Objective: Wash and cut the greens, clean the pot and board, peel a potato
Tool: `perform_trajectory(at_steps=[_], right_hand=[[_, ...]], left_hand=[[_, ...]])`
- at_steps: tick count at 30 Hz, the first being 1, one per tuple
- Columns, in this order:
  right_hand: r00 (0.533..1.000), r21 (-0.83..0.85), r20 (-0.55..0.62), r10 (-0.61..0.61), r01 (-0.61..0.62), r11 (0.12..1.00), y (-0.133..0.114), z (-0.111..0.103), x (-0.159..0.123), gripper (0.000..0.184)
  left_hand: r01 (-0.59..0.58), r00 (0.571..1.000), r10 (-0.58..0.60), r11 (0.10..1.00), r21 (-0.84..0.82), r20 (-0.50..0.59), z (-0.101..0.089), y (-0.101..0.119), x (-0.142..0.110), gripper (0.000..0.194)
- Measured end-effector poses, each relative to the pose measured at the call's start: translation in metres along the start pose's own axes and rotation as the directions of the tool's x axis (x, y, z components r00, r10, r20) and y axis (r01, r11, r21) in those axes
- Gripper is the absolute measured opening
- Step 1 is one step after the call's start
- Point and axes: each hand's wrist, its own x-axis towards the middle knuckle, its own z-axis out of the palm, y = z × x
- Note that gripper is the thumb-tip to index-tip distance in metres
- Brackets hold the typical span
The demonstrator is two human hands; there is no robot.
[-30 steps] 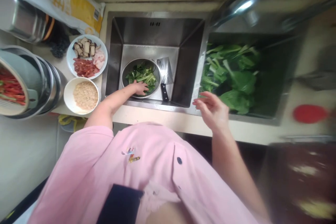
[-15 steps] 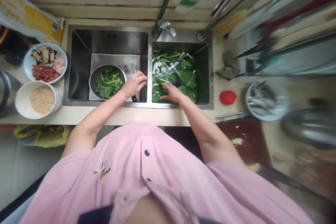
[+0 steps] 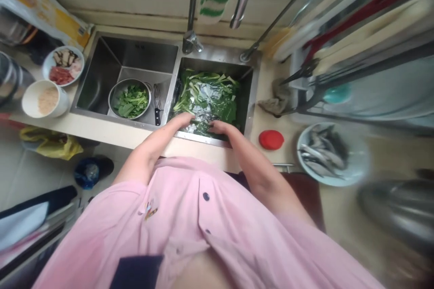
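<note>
Leafy greens (image 3: pixel 185 95) float in water in the right basin, long stems at the back and broad leaves in front. Both of my hands are at the near side of this basin, with fingertips partly hidden by water and leaves. My left hand (image 3: pixel 185 119) closes on greens at the left. A short gap away, my right hand (image 3: pixel 219 127) has its thumb and fingers bent around some leaves. In the left basin (image 3: pixel 98 95), a round metal pan (image 3: pixel 111 104) holds cut greens (image 3: pixel 132 101). Beside it lies a knife with a black handle (image 3: pixel 157 116).
A faucet (image 3: pixel 192 41) stands behind the basins. On the right are a red object (image 3: pixel 271 139), a bowl of fish (image 3: pixel 322 151) and a rack (image 3: pixel 305 108). To the left are a plate of sliced meat and mushrooms (image 3: pixel 63 66) and a white bowl (image 3: pixel 30 101).
My left hand has crossed from the left basin, over the divider, into the greens. My right hand stays in the right basin, its fingers more bent. The view has turned and shifted.
</note>
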Motion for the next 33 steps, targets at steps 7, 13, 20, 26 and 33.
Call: perform_trajectory(at_steps=[7,13,20,26,33], right_hand=[[0.804,0.164,-0.478,-0.354,0.478,0.863,-0.009,-0.018,0.011,0.069],[0.928,-0.006,-0.266,-0.260,0.268,0.963,-0.026,-0.009,0.026,0.053],[0.988,-0.045,-0.088,-0.126,0.122,0.991,-0.015,0.010,0.033,0.030],[0.981,0.418,-0.094,-0.172,0.196,0.887,-0.020,0.012,0.034,0.053],[0.967,0.361,-0.255,-0.019,0.113,0.926,-0.029,0.026,0.048,0.023]], left_hand=[[-0.110,0.987,0.000,0.726,-0.679,-0.160,0.001,0.005,-0.001,0.031],[0.007,0.902,-0.180,0.914,-0.406,-0.391,0.013,-0.005,0.002,0.062],[0.133,0.920,-0.305,0.835,-0.535,-0.248,0.016,-0.017,0.006,0.051],[-0.049,0.865,-0.468,0.279,-0.959,-0.180,0.004,-0.016,-0.002,0.034],[0.110,0.854,-0.426,0.710,-0.696,-0.299,-0.001,-0.010,-0.005,0.021]])
